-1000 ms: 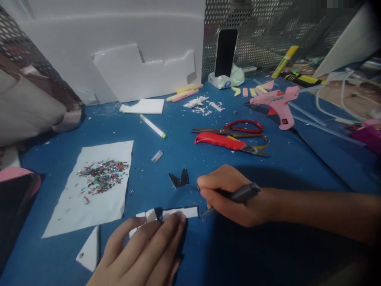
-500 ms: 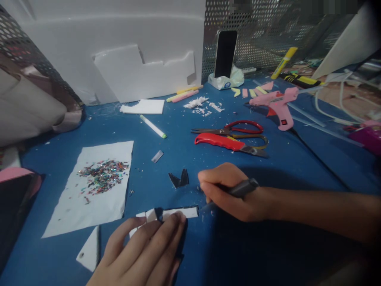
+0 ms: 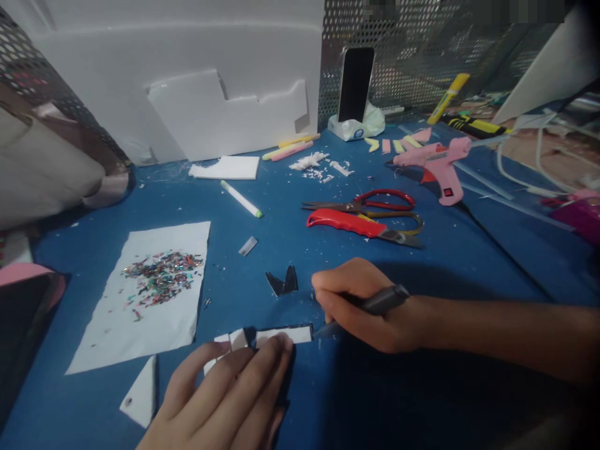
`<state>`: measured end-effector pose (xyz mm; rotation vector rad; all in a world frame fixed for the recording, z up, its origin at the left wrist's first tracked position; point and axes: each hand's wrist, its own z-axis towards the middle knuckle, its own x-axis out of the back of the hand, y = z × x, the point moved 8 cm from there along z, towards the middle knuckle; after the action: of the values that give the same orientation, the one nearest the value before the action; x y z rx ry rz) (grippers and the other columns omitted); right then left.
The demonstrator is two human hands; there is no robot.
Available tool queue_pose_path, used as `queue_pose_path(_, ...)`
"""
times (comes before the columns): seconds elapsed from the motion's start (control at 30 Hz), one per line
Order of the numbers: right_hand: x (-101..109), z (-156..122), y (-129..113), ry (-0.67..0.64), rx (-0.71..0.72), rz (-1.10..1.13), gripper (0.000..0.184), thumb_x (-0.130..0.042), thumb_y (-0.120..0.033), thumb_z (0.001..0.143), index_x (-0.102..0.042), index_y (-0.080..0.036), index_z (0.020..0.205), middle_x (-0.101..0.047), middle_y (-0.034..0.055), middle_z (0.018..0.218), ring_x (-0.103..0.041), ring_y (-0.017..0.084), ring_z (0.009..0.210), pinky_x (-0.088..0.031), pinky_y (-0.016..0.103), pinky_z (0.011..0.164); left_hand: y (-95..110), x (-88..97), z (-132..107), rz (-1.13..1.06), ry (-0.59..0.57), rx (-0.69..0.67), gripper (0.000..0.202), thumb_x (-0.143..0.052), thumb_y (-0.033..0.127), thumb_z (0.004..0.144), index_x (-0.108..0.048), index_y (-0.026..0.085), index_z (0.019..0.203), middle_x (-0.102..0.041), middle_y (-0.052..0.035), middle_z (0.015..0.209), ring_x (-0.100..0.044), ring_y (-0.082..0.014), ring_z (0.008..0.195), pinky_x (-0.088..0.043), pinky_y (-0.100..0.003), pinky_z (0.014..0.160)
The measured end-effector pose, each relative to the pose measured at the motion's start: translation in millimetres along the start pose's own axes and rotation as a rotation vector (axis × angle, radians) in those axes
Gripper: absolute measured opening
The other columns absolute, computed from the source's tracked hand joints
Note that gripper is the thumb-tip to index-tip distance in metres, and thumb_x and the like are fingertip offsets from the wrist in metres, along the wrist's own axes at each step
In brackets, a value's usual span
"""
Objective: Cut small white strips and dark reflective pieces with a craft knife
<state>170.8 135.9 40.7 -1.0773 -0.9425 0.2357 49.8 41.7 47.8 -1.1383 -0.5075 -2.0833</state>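
My left hand [image 3: 225,400] lies flat with fingers stretched out, pressing down a small white foam piece [image 3: 285,334] with blackened edges on the blue table. My right hand [image 3: 360,306] is closed round a dark marker [image 3: 375,304], its tip at the right end of the white piece. A small black cut-out shape [image 3: 282,282] lies just beyond the piece, close to my right hand's fingers.
A white paper sheet with glitter [image 3: 154,281] lies left. Red scissors [image 3: 375,201], a red utility knife [image 3: 356,225] and a pink glue gun [image 3: 438,159] lie farther back. A phone [image 3: 355,84] stands upright at the mesh wall; white foam boards [image 3: 225,115] lean behind.
My right hand with the marker has shifted slightly along the right end of the white piece. My left hand has stayed in place.
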Motion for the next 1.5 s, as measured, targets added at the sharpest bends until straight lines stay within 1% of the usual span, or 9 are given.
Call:
queue_pose_path(0.3, -0.8, 0.9, -3.5, -0.020, 0.019, 0.008, 0.031, -0.038, -0.020, 0.093, -0.029, -0.018, 0.063, -0.038, -0.0043, 0.055, -0.036, 0.006, 0.049, -0.026, 0.021, 0.047, -0.2, 0.7, -0.8, -0.005, 0.003, 0.008, 0.021, -0.056, 0.023, 0.089, -0.066, 0.021, 0.108, -0.067, 0.0033, 0.113, -0.059, -0.0125, 0.090, -0.029, -0.033, 0.108)
queue_pose_path(0.43, 4.8, 1.5, 0.9, 0.047, -0.032, 0.004, 0.031, -0.035, -0.021, 0.095, -0.032, -0.018, 0.064, -0.043, -0.0027, 0.057, -0.040, 0.007, 0.051, -0.029, 0.021, 0.047, 0.6, 0.3, -0.1, 0.000, -0.005, -0.008, 0.022, -0.056, 0.022, 0.088, -0.066, 0.021, 0.109, -0.068, 0.0025, 0.111, -0.059, -0.0127, 0.089, -0.031, -0.033, 0.106)
queue_pose_path(0.57, 0.4, 1.9, -0.2, -0.001, -0.008, -0.006, 0.031, -0.037, -0.021, 0.094, -0.033, -0.018, 0.064, -0.043, -0.0031, 0.057, -0.040, 0.007, 0.050, -0.029, 0.021, 0.047, 0.1, 1.0, -0.1, 0.002, 0.005, -0.004, 0.021, -0.056, 0.022, 0.089, -0.066, 0.020, 0.107, -0.067, 0.0028, 0.112, -0.059, -0.0125, 0.090, -0.031, -0.033, 0.106)
queue_pose_path(0.7, 5.1, 2.2, 2.9, 0.061, -0.040, -0.018, 0.031, -0.036, -0.021, 0.095, -0.035, -0.017, 0.064, -0.043, -0.0030, 0.056, -0.040, 0.007, 0.050, -0.029, 0.021, 0.048, -0.4, -0.8, -0.5, 0.003, -0.013, 0.004, 0.022, -0.053, 0.024, 0.091, -0.066, 0.021, 0.108, -0.067, 0.0034, 0.115, -0.059, -0.0129, 0.091, -0.030, -0.034, 0.106)
queue_pose_path(0.83, 2.1, 1.7, -0.5, 0.014, -0.003, -0.014, 0.031, -0.037, -0.020, 0.094, -0.034, -0.017, 0.063, -0.043, -0.0034, 0.056, -0.039, 0.007, 0.049, -0.028, 0.021, 0.047, 0.5, 0.3, -0.3, 0.011, -0.007, -0.006, 0.021, -0.054, 0.023, 0.090, -0.066, 0.021, 0.108, -0.067, 0.0033, 0.114, -0.059, -0.0131, 0.091, -0.032, -0.034, 0.104)
queue_pose_path(0.93, 7.4, 0.7, 1.6, 0.071, -0.032, -0.024, 0.032, -0.036, -0.020, 0.095, -0.036, -0.017, 0.064, -0.041, -0.0035, 0.056, -0.038, 0.007, 0.049, -0.028, 0.021, 0.047, 0.7, 0.0, -0.2, 0.013, -0.020, -0.007, 0.022, -0.053, 0.023, 0.091, -0.066, 0.021, 0.109, -0.067, 0.0030, 0.114, -0.059, -0.0134, 0.091, -0.031, -0.034, 0.105)
queue_pose_path(1.3, 2.5, 1.6, -1.3, 0.022, -0.006, 0.003, 0.033, -0.036, -0.020, 0.095, -0.037, -0.016, 0.063, -0.042, -0.0036, 0.055, -0.040, 0.006, 0.049, -0.029, 0.020, 0.047, 0.6, -1.4, -4.7, 0.006, -0.018, -0.034, 0.024, -0.050, 0.023, 0.093, -0.065, 0.019, 0.111, -0.066, 0.0022, 0.116, -0.059, -0.0129, 0.093, -0.028, -0.034, 0.108)
queue_pose_path(1.43, 8.5, 0.7, 0.3, 0.092, -0.022, -0.014, 0.033, -0.036, -0.020, 0.096, -0.039, -0.016, 0.063, -0.041, -0.0037, 0.055, -0.039, 0.006, 0.049, -0.028, 0.021, 0.046, -1.0, -2.4, -3.7, 0.009, -0.033, -0.001, 0.024, -0.050, 0.023, 0.093, -0.065, 0.020, 0.112, -0.066, 0.0029, 0.116, -0.059, -0.0126, 0.094, -0.027, -0.034, 0.109)
queue_pose_path(1.5, 3.7, 0.8, -1.8, 0.039, 0.011, -0.006, 0.032, -0.037, -0.019, 0.094, -0.037, -0.016, 0.063, -0.040, -0.0040, 0.055, -0.037, 0.006, 0.048, -0.027, 0.021, 0.046, -0.2, -2.2, -3.3, 0.010, -0.030, -0.014, 0.024, -0.051, 0.024, 0.093, -0.065, 0.019, 0.112, -0.066, 0.0025, 0.117, -0.059, -0.0127, 0.094, -0.026, -0.034, 0.110)
